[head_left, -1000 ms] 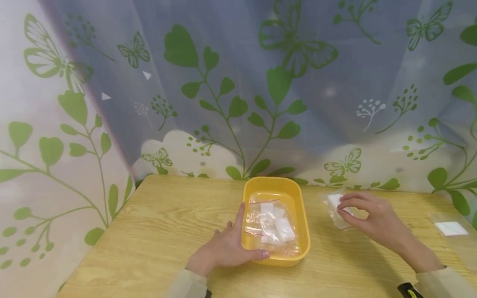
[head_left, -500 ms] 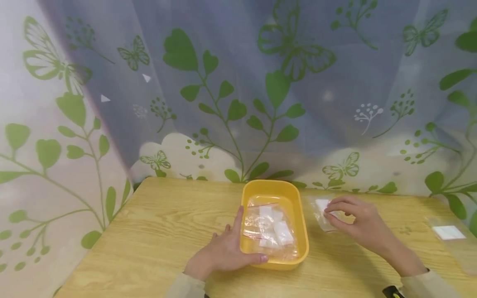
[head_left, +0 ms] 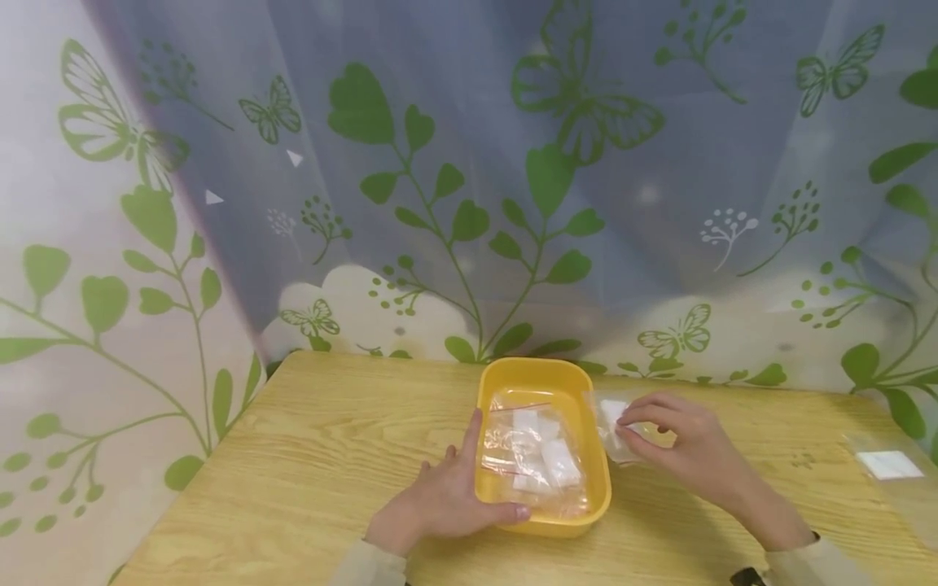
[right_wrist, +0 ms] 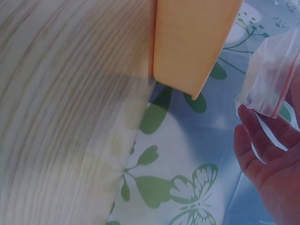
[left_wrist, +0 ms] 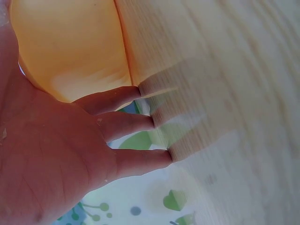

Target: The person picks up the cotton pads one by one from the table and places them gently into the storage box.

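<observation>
A yellow plastic box (head_left: pixel 557 525) stands on the table, with several clear zip bags (head_left: pixel 538 448) holding white pieces lying inside. My left hand (head_left: pixel 450 496) is spread against its left side, thumb along the near rim. Straight fingers of that hand touch the tabletop in the left wrist view, beside the box wall (left_wrist: pixel 70 51). Just right of the box, my right hand (head_left: pixel 692 439) pinches a small clear zip bag (head_left: pixel 610 417) with a white piece in it. The bag's red zip line shows in the right wrist view, above the table and apart from the box.
Another clear bag with a white piece (head_left: pixel 889 465) lies at the table's right side. The wood-grain table (head_left: pixel 352 407) meets a hanging patterned cloth (head_left: pixel 454 179) behind the box, and similar cloth hangs at the left.
My right hand has carried the pinched zip bag leftward, from the right part of the table to beside the box. My left hand has stayed against the box.
</observation>
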`<state>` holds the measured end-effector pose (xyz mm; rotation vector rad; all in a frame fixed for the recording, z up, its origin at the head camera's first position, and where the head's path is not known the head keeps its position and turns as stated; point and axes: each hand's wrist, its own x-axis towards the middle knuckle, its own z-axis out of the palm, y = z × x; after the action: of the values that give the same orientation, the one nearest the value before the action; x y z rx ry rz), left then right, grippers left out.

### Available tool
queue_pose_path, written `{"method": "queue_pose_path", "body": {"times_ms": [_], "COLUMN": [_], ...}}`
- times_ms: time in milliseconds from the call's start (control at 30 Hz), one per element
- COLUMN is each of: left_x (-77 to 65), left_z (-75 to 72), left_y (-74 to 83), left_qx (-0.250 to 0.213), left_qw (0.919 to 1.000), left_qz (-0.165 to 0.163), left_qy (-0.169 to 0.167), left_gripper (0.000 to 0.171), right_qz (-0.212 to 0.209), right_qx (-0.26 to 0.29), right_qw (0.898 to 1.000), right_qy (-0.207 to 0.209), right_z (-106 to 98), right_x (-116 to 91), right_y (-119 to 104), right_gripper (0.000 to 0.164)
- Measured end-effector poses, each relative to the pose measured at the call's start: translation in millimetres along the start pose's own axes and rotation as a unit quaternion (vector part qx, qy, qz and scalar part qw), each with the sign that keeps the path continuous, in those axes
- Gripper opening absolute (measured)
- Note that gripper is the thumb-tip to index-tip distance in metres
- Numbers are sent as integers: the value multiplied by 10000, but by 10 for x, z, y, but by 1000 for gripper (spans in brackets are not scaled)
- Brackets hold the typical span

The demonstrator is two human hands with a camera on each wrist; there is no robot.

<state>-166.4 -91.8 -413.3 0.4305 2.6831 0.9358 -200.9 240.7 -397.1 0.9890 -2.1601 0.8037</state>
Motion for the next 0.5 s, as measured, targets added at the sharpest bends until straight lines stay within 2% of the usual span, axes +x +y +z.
{"method": "queue_pose_path", "body": {"times_ms": [233, 500], "left_x": [3, 7], "left_z": [8, 13], "left_y": [-18, -19], "left_qx": [-35, 3], "left_qw": [10000, 10000], "left_qz": [36, 24], "left_qy": [17, 40], "left_gripper": [135, 135], "right_qz": [54, 169], "right_qx": [80, 222], "right_qw": [10000, 9996], "right_qy": [17, 108], "right_z": [111, 230], "right_x": [79, 181], "right_y": [-71, -133], "right_gripper": [32, 20]}}
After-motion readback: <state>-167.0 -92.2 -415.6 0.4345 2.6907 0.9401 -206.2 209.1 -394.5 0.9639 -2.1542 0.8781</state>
